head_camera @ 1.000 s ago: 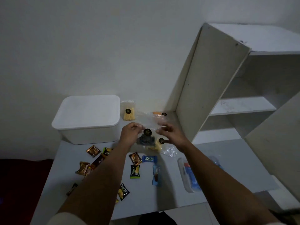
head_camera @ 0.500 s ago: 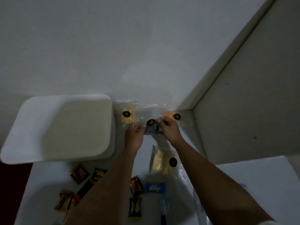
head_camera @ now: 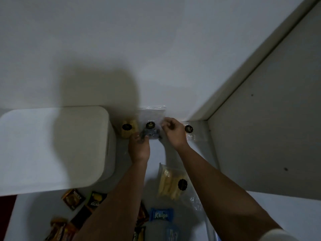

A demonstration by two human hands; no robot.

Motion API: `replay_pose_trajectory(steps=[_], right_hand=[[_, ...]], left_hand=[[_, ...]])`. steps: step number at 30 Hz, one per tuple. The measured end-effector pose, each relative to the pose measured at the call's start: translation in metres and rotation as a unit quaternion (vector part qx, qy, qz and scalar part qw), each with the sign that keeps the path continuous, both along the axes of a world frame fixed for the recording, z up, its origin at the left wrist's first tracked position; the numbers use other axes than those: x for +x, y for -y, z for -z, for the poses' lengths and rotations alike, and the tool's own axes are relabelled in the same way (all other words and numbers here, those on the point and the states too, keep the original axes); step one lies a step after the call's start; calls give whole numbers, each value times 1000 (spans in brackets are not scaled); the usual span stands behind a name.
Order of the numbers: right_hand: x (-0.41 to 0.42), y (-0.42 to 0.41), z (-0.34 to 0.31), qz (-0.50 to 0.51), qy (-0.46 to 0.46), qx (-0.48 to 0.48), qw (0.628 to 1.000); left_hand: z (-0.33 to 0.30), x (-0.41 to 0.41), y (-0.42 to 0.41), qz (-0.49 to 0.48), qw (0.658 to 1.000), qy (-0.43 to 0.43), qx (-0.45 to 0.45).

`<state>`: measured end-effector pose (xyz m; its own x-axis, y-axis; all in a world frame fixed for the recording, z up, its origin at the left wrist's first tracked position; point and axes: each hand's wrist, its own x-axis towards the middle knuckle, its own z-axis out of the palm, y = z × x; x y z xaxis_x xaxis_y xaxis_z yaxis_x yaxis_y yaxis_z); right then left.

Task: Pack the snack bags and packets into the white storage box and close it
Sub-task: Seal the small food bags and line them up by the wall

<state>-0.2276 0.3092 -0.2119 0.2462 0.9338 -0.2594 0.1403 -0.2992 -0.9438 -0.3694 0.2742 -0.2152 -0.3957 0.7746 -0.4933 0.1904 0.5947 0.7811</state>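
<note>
Cam has closed in since prev frame; both hands still at back wall. Left hand [head_camera: 139,150] and right hand [head_camera: 173,132] pinch a clear snack bag [head_camera: 152,125] w/ dark contents, just beside the lidded white storage box [head_camera: 52,145].

Two bare forearms reach up from the lower edge of the view, each ending in a bare hand. The left hand [head_camera: 139,148] wears no ring, watch or glove that can be seen, and neither does the right hand [head_camera: 173,132]. At the bottom right corner, well below the right hand, the rolled cuff of a pale, off-white fabric sleeve [head_camera: 278,235] wraps the upper arm. The left arm's sleeve is out of view.
</note>
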Motion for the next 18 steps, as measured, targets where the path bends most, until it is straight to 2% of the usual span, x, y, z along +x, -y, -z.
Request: replay_pose_trajectory(steps=[3,6,9,13,18], right_hand=[[24,20,-3,79,12,4,997],[61,44,-6,171,152,-29,973],[96,49,4,164,246,-90,951],[117,38,11,108,219,-202,948],[123,34,20,143,194,-196,951]], left_hand=[[-12,16,9,-11,1000,11,-7],[-12,42,13,89,995,41,-23],[-18,67,10,184,980,64,-30],[-21,93,5,265,964,27,-14],[-13,102,4,287,957,17,-34]])
